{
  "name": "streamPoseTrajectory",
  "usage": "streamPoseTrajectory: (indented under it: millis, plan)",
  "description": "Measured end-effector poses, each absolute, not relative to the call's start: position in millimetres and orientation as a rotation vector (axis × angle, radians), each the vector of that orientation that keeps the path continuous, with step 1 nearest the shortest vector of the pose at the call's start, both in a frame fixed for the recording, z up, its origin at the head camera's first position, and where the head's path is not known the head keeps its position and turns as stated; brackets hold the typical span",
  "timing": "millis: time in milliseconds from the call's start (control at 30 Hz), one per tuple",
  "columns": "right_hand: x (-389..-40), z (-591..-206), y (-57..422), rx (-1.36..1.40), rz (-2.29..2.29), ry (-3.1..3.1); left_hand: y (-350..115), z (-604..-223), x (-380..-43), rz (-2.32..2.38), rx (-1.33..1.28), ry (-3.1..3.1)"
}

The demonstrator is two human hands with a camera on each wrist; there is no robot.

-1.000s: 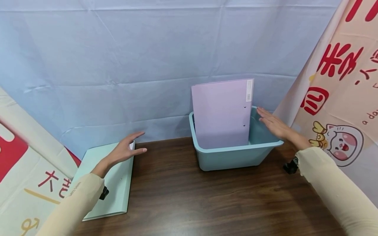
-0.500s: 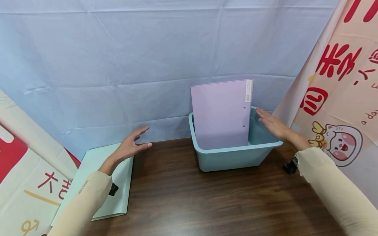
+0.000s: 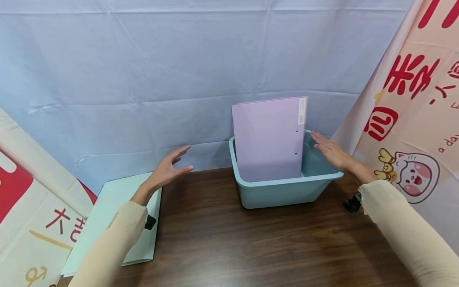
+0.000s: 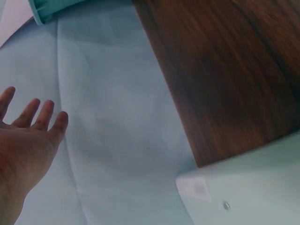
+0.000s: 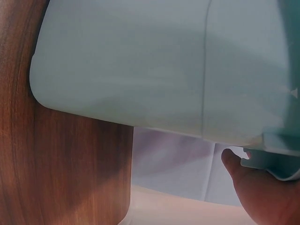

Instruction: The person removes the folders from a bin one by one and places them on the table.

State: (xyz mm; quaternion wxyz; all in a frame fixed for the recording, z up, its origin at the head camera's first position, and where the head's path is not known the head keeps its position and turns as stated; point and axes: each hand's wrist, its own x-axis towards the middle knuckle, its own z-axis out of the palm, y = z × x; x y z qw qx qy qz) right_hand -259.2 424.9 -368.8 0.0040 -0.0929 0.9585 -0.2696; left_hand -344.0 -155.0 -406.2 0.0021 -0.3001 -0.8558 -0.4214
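My left hand [image 3: 165, 169] is raised past the far edge of a pale green file folder [image 3: 107, 203], thumb and fingers spread around nothing. The folder lies flat beneath my left forearm; its labelled corner [image 4: 194, 188] shows in the left wrist view. A purple file folder [image 3: 269, 139] with a white label stands leaning in a blue-green plastic bin [image 3: 283, 193]. At the bin's right rim, my right hand [image 3: 333, 153] rests with its fingers extended toward the back corner. In the right wrist view, part of that hand [image 5: 262, 197] shows right beside the rim.
The bin stands at the back right of a brown wood-grain table [image 3: 222, 239]. Behind the table hangs a light blue cloth [image 3: 161, 79]. Printed cloths flank both sides, the right one [image 3: 412, 131] close to my right forearm.
My left hand has moved rightward and a little farther back, away from the green folder toward the bin. The right hand, bin and purple folder have stayed put.
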Motion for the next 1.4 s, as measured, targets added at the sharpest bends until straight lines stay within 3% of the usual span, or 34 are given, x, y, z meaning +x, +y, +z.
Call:
streamPoseTrajectory:
  millis: [1400]
  plan:
    - [-261.7,-368.5,426.1,-0.289,-0.833,2.994,-56.2,-377.4,-371.1,-1.611,-1.129,-2.497]
